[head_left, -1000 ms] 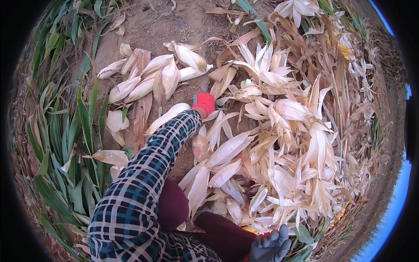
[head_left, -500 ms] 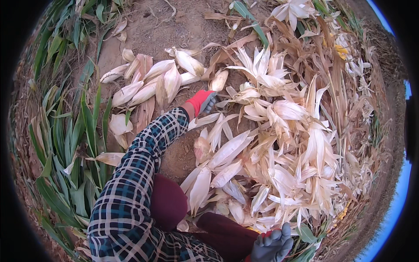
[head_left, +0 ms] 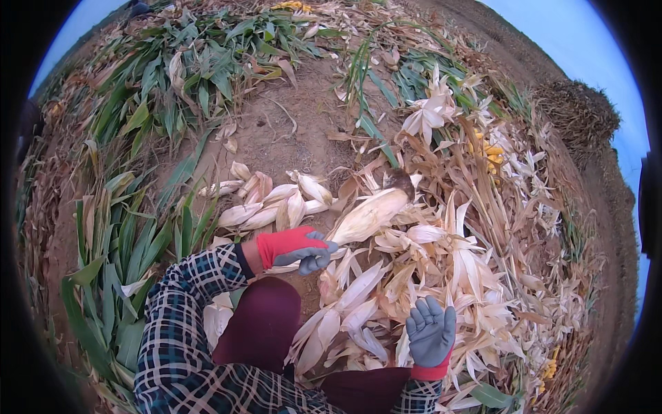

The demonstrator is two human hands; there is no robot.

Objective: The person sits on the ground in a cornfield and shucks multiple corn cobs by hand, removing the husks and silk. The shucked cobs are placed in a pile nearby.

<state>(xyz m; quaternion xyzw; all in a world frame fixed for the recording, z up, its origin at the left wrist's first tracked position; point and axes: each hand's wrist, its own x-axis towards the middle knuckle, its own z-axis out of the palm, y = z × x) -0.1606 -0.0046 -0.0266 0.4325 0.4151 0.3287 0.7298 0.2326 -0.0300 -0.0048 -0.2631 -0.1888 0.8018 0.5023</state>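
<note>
My left hand (head_left: 300, 250), in a red and grey work glove, is closed at the stem end of an unhusked corn ear (head_left: 370, 217). The ear slants up and away to the right, with brown silk at its far tip. Its pale, dry husk still wraps it. Lower right, my right hand (head_left: 430, 332), gloved alike, is held palm up with its fingers stretched out and nothing in it. Loose pale husks (head_left: 465, 269) lie under and beyond both hands.
Several unhusked ears (head_left: 265, 214) lie in a cluster on bare soil (head_left: 276, 131) to the far left. Green corn leaves (head_left: 110, 241) line the left side. Bare yellow cobs (head_left: 491, 153) show among dry stalks at the far right. My bent knees (head_left: 265, 317) are close below the hands.
My left hand has drawn nearer and now holds a corn ear lifted off the ground. The right hand has risen from the lower edge, opening palm up. The view has tilted up.
</note>
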